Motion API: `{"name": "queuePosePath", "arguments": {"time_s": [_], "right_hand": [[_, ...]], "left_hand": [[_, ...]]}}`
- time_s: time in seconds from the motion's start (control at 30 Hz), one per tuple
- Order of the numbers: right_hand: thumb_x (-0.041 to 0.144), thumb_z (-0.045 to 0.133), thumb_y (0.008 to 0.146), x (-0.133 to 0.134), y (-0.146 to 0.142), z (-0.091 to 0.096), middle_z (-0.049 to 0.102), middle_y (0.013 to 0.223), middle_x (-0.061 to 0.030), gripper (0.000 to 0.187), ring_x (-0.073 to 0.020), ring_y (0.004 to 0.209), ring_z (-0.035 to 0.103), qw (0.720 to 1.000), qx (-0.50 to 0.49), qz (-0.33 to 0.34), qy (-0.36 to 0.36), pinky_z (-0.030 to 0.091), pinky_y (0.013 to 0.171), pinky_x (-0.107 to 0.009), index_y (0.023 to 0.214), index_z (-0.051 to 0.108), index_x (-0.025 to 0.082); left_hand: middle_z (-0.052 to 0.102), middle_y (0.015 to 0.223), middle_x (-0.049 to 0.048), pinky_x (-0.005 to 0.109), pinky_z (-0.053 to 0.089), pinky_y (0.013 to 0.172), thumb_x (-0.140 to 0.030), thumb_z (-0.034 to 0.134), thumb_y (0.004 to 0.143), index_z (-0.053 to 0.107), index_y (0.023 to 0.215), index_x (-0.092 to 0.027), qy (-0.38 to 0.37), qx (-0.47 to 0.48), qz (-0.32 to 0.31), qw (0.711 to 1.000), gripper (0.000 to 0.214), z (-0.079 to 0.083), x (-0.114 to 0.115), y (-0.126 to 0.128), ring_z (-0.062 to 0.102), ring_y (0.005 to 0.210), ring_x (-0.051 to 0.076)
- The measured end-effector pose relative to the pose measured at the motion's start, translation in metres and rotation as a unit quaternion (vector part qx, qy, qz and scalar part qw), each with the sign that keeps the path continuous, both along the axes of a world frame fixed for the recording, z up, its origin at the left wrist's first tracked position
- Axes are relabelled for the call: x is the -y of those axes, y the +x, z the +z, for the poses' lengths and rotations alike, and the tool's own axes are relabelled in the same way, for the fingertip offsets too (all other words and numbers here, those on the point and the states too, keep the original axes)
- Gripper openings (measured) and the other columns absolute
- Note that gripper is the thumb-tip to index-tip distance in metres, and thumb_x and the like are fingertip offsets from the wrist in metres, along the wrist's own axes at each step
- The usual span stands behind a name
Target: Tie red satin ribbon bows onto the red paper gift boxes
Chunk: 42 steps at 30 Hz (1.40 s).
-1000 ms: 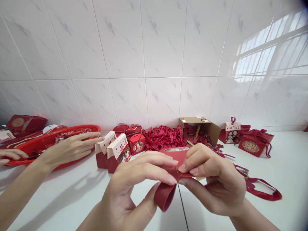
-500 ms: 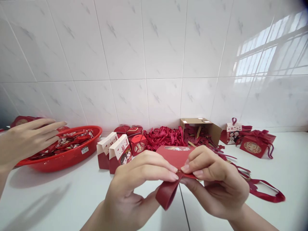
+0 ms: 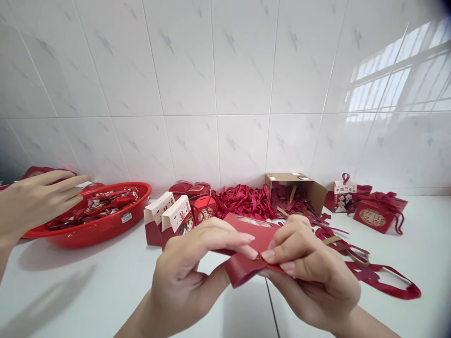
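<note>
A red gift box with an oval clear window is held up in front of me, between both hands. From its near edge a dark red strap loop sticks out, with a small gold fastener at its base. My left hand is closed around the loop, thumb against its side and fingertips by the fastener. My right hand pinches the box edge right beside the fastener, thumb below and fingers on top. The fingers cover part of the box.
Another person's hand is over a red basin of wrapped sweets at left. Two red-and-white boxes stand behind my left hand. Red ribbons are heaped beside a cardboard box. Finished boxes and a ribbon loop lie at right.
The strap loop has tipped up and to the left. My left index finger has lifted slightly off the fastener, and the gift box has tilted. The other person's hand has shifted slightly left.
</note>
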State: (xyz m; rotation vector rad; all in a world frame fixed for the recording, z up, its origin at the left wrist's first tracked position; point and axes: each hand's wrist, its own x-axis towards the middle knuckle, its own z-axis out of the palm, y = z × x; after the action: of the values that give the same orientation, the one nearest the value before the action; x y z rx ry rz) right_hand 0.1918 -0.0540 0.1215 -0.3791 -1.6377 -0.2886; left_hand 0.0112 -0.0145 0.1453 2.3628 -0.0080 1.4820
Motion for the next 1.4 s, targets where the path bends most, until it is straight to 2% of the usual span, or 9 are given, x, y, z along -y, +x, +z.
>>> {"name": "queuePosePath", "arguments": {"time_s": [0.1, 0.3, 0.43, 0.53, 0.67, 0.77, 0.93, 1.1, 1.4], "right_hand": [[0.002, 0.061, 0.078, 0.002, 0.002, 0.000, 0.069, 0.072, -0.0008, 0.022, -0.0123, 0.059, 0.060, 1.000, 0.010, -0.002, 0.001, 0.040, 0.062, -0.036, 0.073, 0.046, 0.017], [-0.003, 0.058, 0.072, 0.007, 0.010, 0.003, 0.071, 0.073, 0.0030, 0.023, -0.0092, 0.060, 0.063, 0.997, 0.072, -0.033, 0.008, 0.041, 0.071, -0.037, 0.072, 0.047, 0.017], [-0.005, 0.058, 0.070, 0.008, 0.015, 0.004, 0.072, 0.073, 0.0043, 0.026, -0.0098, 0.060, 0.064, 0.993, 0.104, -0.054, 0.005, 0.043, 0.073, -0.037, 0.073, 0.049, 0.019], [-0.007, 0.058, 0.068, 0.007, 0.014, 0.003, 0.072, 0.076, 0.0036, 0.028, -0.0105, 0.062, 0.064, 0.994, 0.101, -0.046, 0.006, 0.043, 0.076, -0.039, 0.073, 0.047, 0.018], [0.002, 0.060, 0.077, 0.005, 0.008, 0.003, 0.068, 0.075, -0.0005, 0.021, -0.0135, 0.065, 0.062, 0.997, 0.073, -0.012, 0.002, 0.043, 0.067, -0.036, 0.077, 0.046, 0.018], [0.016, 0.062, 0.083, 0.006, 0.004, 0.006, 0.063, 0.078, -0.0044, 0.013, -0.0164, 0.069, 0.059, 0.998, 0.040, 0.006, -0.044, 0.044, 0.063, -0.035, 0.086, 0.049, 0.018], [0.023, 0.057, 0.087, 0.007, 0.005, 0.011, 0.060, 0.088, -0.0094, 0.026, -0.0191, 0.078, 0.058, 0.994, 0.086, 0.009, -0.071, 0.047, 0.066, -0.035, 0.111, 0.057, 0.012], [0.024, 0.050, 0.092, 0.008, 0.004, 0.012, 0.057, 0.086, -0.0087, 0.020, -0.0171, 0.078, 0.058, 0.994, 0.092, 0.003, -0.054, 0.049, 0.067, -0.033, 0.096, 0.066, 0.013], [0.019, 0.057, 0.087, 0.006, 0.002, 0.006, 0.054, 0.084, -0.0072, 0.009, -0.0151, 0.072, 0.057, 0.999, 0.040, 0.022, -0.029, 0.050, 0.061, -0.031, 0.085, 0.065, 0.014]], "left_hand": [[0.069, 0.088, 0.0055, 0.028, 0.055, 0.074, 0.004, 0.062, 0.074, 0.061, 0.109, -0.015, -0.003, -0.004, 0.005, 1.000, 0.039, -0.001, 0.000, 0.000, 0.062, 0.084, 0.016], [0.064, 0.091, 0.0086, 0.031, 0.056, 0.081, 0.002, 0.058, 0.075, 0.064, 0.093, -0.013, 0.003, -0.042, -0.025, 0.999, 0.023, 0.002, 0.003, 0.003, 0.062, 0.084, 0.016], [0.064, 0.088, 0.0081, 0.030, 0.057, 0.077, -0.001, 0.059, 0.077, 0.063, 0.094, -0.015, -0.010, -0.039, -0.025, 0.999, 0.022, 0.002, 0.002, 0.005, 0.062, 0.082, 0.016], [0.065, 0.085, 0.0081, 0.030, 0.056, 0.075, -0.003, 0.058, 0.081, 0.064, 0.092, -0.015, -0.002, -0.036, -0.031, 0.999, 0.017, 0.001, 0.001, 0.005, 0.063, 0.081, 0.016], [0.064, 0.081, 0.0079, 0.029, 0.055, 0.073, -0.006, 0.053, 0.088, 0.064, 0.092, -0.014, 0.024, -0.013, -0.039, 0.999, 0.014, -0.002, -0.001, 0.005, 0.063, 0.079, 0.016], [0.064, 0.081, 0.0078, 0.030, 0.055, 0.072, -0.009, 0.053, 0.089, 0.064, 0.093, -0.014, 0.033, -0.009, -0.034, 0.999, 0.013, -0.001, 0.000, 0.004, 0.063, 0.079, 0.016], [0.065, 0.080, 0.0075, 0.028, 0.055, 0.072, -0.011, 0.055, 0.089, 0.065, 0.093, -0.013, 0.047, -0.017, -0.033, 0.998, 0.011, 0.002, 0.002, 0.003, 0.062, 0.080, 0.016], [0.064, 0.075, 0.0069, 0.027, 0.055, 0.067, -0.014, 0.054, 0.090, 0.065, 0.091, -0.013, 0.054, -0.015, -0.030, 0.998, 0.011, 0.004, 0.004, 0.005, 0.061, 0.076, 0.015], [0.065, 0.079, 0.0073, 0.028, 0.054, 0.070, -0.010, 0.054, 0.089, 0.064, 0.092, -0.014, 0.041, -0.005, -0.035, 0.999, 0.011, 0.000, 0.003, 0.007, 0.063, 0.078, 0.016]]}}
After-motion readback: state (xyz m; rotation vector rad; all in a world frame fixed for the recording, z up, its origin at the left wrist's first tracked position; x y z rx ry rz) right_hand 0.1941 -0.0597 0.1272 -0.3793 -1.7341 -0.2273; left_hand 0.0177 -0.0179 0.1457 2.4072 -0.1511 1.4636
